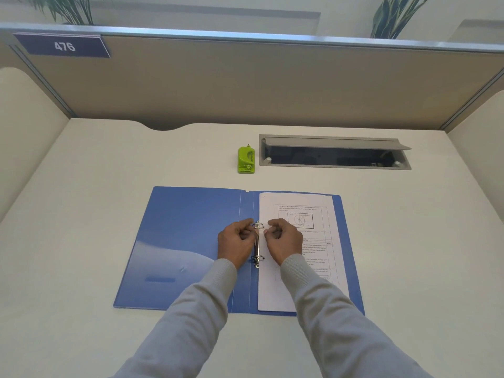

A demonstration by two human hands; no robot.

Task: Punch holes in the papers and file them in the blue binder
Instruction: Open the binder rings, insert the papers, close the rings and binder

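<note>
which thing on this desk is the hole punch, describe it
Find the open blue binder on the desk and look beyond its top edge. The hole punch sits there, left of the grey cable hatch: a small block, the only lime-green thing.

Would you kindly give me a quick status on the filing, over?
Left hand and right hand both pinch the far ring. Papers on right half of open binder. Punch beyond, clear of the work.
</note>
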